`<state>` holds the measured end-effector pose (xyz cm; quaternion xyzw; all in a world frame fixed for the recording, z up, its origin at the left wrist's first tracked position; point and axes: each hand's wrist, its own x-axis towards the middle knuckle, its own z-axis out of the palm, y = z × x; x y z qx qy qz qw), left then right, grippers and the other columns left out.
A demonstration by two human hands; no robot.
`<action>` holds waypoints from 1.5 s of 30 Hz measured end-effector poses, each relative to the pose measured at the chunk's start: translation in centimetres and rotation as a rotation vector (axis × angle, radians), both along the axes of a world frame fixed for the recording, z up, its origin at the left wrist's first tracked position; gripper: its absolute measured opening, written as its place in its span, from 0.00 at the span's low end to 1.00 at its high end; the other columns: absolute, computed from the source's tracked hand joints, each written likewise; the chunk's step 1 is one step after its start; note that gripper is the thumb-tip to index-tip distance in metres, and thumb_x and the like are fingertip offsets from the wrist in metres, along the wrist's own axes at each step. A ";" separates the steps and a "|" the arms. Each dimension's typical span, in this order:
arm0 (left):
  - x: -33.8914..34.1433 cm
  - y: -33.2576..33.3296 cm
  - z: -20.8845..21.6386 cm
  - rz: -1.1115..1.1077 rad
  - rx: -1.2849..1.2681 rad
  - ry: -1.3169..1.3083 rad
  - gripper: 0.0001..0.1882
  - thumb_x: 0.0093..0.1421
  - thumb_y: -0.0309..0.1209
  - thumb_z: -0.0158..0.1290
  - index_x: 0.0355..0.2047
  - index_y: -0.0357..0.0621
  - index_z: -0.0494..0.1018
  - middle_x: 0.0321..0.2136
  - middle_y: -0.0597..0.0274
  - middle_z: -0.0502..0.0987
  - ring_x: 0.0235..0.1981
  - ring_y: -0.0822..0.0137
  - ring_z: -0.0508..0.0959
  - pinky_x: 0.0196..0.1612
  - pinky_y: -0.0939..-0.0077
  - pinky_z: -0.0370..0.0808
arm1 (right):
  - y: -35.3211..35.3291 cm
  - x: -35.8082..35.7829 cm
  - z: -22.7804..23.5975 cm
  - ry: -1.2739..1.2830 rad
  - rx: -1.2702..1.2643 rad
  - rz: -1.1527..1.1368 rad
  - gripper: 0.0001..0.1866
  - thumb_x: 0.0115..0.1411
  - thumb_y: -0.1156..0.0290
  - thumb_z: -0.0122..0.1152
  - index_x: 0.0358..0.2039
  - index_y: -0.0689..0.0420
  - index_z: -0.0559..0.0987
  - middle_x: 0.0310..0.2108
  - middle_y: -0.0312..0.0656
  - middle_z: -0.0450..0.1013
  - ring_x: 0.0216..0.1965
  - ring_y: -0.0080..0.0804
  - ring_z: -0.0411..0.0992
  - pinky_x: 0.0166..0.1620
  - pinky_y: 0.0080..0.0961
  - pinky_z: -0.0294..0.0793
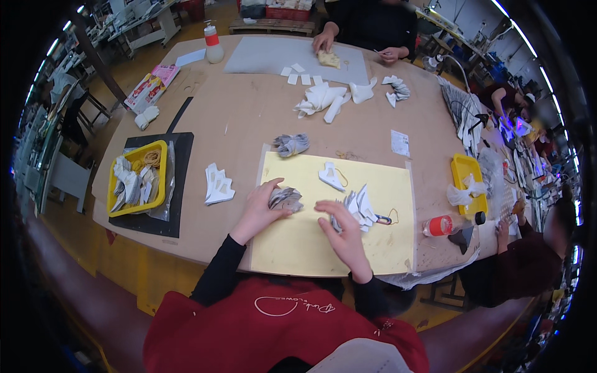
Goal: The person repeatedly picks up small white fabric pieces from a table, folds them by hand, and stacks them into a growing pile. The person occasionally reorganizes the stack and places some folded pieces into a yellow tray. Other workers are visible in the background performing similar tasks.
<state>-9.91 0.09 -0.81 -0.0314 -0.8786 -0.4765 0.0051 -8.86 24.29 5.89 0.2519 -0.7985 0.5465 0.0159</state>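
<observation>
On a pale yellow sheet [305, 248] at the table's near edge, my left hand [258, 208] curls round the left side of a bundle of grey cut fabric pieces [286, 199]. My right hand [343, 235] hovers with fingers apart, empty as far as I can see, beside a loose stack of white and grey cut pieces [359, 208]. A small dark-blue-handled tool [384, 219] pokes out from under that stack, near a rubber band. Farther up the sheet lies a white piece [329, 176] with a yellow band. Another grey bundle [291, 145] rests at the sheet's far edge.
A yellow basket [165, 180] of pieces and bands stands left on a black board [180, 211]. White pieces [218, 184] lie nearby. At right are a red-labelled bottle [438, 225] and a yellow tray [460, 168]. Across the table, a person's hand [324, 40] touches cream pieces.
</observation>
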 end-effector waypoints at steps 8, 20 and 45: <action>1.0 -1.0 0.4 0.108 0.063 0.202 0.49 0.48 0.35 0.69 0.67 0.44 0.55 0.56 0.50 0.70 0.61 0.51 0.67 0.64 0.59 0.62 | -1.4 2.8 -1.8 -0.093 0.027 0.320 0.12 0.63 0.74 0.57 0.47 0.60 0.77 0.47 0.47 0.75 0.51 0.45 0.72 0.54 0.35 0.71; 6.6 -7.6 3.4 0.607 0.193 0.241 0.11 0.62 0.26 0.55 0.44 0.37 0.77 0.40 0.57 0.81 0.45 0.66 0.79 0.50 0.73 0.72 | -3.7 3.9 -3.1 -0.086 0.172 0.601 0.12 0.65 0.72 0.56 0.48 0.59 0.78 0.46 0.46 0.76 0.49 0.43 0.73 0.55 0.34 0.70; 6.9 -10.3 1.2 0.656 0.247 0.199 0.09 0.64 0.27 0.53 0.40 0.34 0.78 0.34 0.60 0.81 0.39 0.69 0.79 0.47 0.74 0.73 | 4.9 -13.3 -4.9 0.319 0.653 -0.136 0.18 0.59 0.65 0.63 0.50 0.55 0.80 0.59 0.53 0.67 0.60 0.50 0.66 0.63 0.38 0.64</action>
